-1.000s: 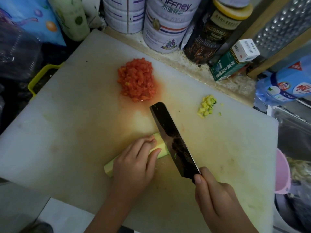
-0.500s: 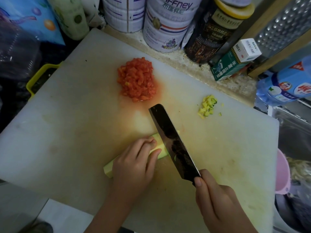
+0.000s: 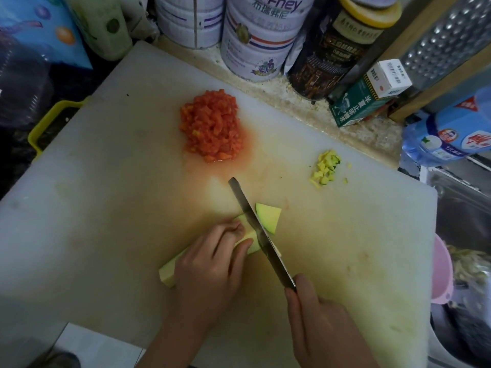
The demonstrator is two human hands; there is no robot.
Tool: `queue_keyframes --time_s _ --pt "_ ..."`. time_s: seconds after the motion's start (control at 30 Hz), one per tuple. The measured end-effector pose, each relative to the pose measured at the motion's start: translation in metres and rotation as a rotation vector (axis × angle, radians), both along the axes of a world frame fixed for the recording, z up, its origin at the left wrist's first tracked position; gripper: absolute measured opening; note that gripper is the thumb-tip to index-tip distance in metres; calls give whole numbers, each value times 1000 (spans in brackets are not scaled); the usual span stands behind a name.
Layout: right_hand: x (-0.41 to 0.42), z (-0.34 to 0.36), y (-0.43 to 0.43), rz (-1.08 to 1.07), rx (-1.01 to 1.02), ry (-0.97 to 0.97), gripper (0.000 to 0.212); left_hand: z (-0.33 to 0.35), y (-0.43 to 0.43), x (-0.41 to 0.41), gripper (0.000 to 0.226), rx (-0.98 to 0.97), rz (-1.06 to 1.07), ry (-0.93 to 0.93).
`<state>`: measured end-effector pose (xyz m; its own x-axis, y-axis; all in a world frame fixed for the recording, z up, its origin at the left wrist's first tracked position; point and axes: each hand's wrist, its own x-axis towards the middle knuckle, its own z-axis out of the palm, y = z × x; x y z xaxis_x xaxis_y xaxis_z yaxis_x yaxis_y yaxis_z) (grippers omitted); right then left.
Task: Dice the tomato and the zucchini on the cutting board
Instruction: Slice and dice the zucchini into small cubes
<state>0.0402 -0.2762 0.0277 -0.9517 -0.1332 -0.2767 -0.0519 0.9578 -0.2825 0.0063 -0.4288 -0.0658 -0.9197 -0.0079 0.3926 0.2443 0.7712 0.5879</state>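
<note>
White cutting board (image 3: 93, 208) on the table, stained orange and yellow around the hands.

Zucchini piece (image 3: 170, 270): long, pale green, lying flat. One end sticks out left of the left hand.

Left hand (image 3: 210, 272): fingers curled over the zucchini piece, thumb against its near side, pinning it down.

Diced tomato (image 3: 211, 128): wet heap beyond the left hand, well apart from it.

Knife (image 3: 260, 232): blade on edge across the zucchini piece, just right of the left fingertips, tip pointing away.

Cut slice (image 3: 268, 215): flat on the board, touching the blade's right side.

Right hand (image 3: 316, 325): closed round the knife handle, which it hides.

Diced zucchini (image 3: 325, 168): small heap beyond the right hand, well apart.
</note>
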Motion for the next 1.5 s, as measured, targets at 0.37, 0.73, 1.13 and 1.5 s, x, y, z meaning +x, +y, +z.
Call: queue_keyframes --time_s 0.37,0.73,1.13,1.5 --pt "-16 -30 5 46 -94 -125 14 2 0 -1 16 10 -20 -11" --pt "-27 -5 19 -111 -415 -30 30 2 0 -1 20 28 -1 8" --pt "4 -7 21 -65 -345 50 33 1 -2 0 21 19 -28 -2" --pt "3 -4 19 -42 -280 87 28 2 -2 -1 20 28 -6 -2"
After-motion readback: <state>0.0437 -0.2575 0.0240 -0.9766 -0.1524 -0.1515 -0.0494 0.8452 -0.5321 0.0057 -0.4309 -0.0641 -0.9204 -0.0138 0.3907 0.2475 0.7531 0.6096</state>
